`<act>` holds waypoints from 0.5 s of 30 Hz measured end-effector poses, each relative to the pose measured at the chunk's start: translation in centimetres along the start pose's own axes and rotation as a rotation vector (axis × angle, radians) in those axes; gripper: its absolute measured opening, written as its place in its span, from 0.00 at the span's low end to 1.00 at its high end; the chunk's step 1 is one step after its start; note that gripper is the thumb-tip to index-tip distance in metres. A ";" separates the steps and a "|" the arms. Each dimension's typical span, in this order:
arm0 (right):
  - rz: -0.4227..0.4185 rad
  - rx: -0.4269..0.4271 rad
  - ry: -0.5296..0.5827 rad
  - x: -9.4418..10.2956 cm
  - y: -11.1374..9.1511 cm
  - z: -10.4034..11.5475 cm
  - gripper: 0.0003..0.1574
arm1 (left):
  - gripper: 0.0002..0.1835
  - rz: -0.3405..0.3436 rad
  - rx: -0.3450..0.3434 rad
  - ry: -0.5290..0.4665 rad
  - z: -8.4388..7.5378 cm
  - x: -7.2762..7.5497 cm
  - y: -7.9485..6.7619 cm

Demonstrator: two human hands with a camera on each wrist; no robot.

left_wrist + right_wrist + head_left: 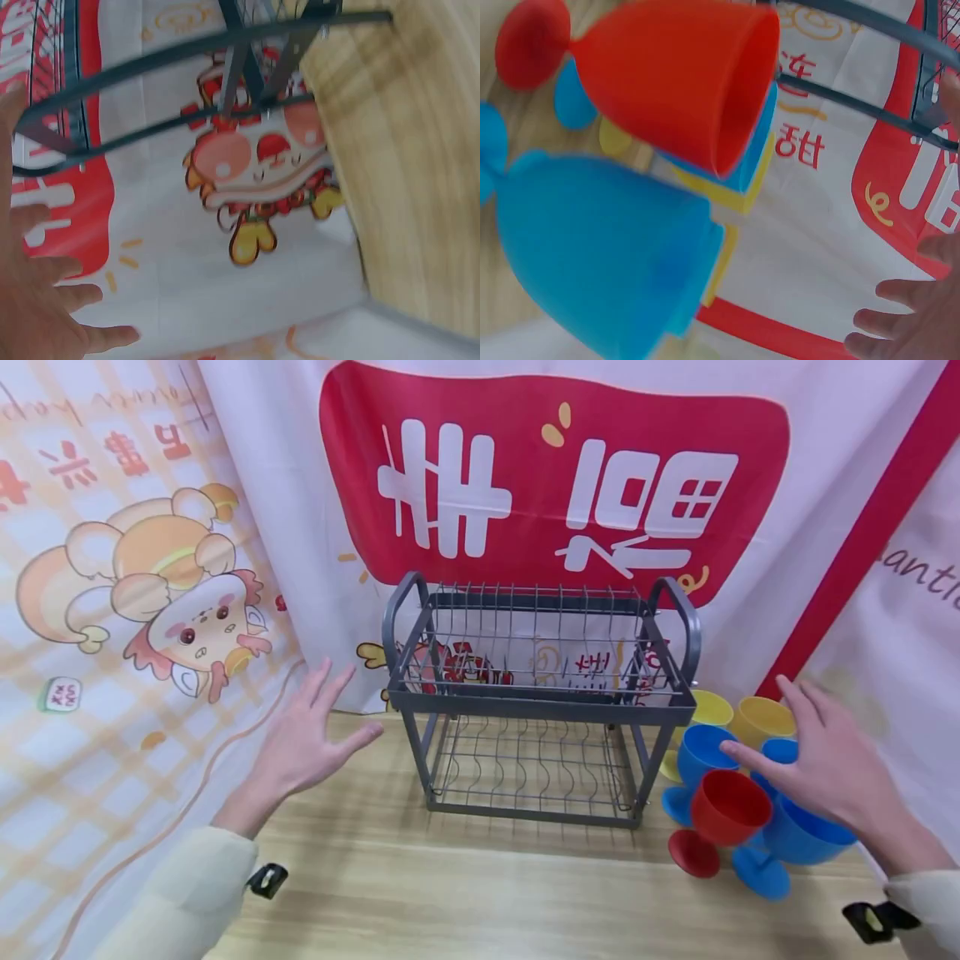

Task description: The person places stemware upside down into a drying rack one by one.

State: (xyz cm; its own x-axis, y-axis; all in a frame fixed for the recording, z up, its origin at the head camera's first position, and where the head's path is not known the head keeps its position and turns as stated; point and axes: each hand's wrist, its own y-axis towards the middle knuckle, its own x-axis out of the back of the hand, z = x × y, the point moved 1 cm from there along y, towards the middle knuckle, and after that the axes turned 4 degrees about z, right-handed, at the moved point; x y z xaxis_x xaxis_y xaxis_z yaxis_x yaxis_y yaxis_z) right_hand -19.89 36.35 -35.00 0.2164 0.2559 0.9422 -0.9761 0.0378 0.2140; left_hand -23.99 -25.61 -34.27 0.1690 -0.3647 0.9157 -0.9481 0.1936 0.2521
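A dark grey two-tier dish rack [540, 702] with wire shelves stands on the wooden table between my two hands. My left hand [303, 735] hovers to the left of the rack, fingers spread and holding nothing. On the other side, my right hand [832, 760] is held with fingers extended above a group of plastic goblets. Nearest the rack's front right are a red goblet [727, 810] and a blue goblet [806, 835]. Behind them stand another blue goblet [705, 750] and a yellow goblet [761, 720]. In the right wrist view the red goblet [675, 75] is clearly apart from the fingers.
A white cloth with a red printed panel [555, 477] hangs behind the rack. Checked cloth with a cartoon animal [187, 618] covers the left side. Bare wood tabletop [480, 893] lies in front of the rack. Small black clips [267, 880] are at the wrists.
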 end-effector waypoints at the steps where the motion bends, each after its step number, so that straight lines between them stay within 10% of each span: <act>1: -0.016 -0.012 0.017 -0.3 -0.3 0.2 0.77 | 0.52 -0.010 -0.001 -0.036 -0.3 -0.3 -0.3; 15: -0.225 -0.266 0.368 -4.8 -6.0 1.8 0.69 | 0.46 -0.163 -0.070 -0.245 -3.8 -6.4 -3.9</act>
State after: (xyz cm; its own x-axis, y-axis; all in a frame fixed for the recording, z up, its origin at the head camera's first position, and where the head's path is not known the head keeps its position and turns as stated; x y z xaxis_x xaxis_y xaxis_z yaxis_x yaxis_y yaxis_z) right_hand -15.01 33.19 -40.33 0.4478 0.5345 0.7168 -0.8874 0.3641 0.2828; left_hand -20.35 -20.60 -39.94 0.2391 -0.6032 0.7609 -0.8916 0.1740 0.4181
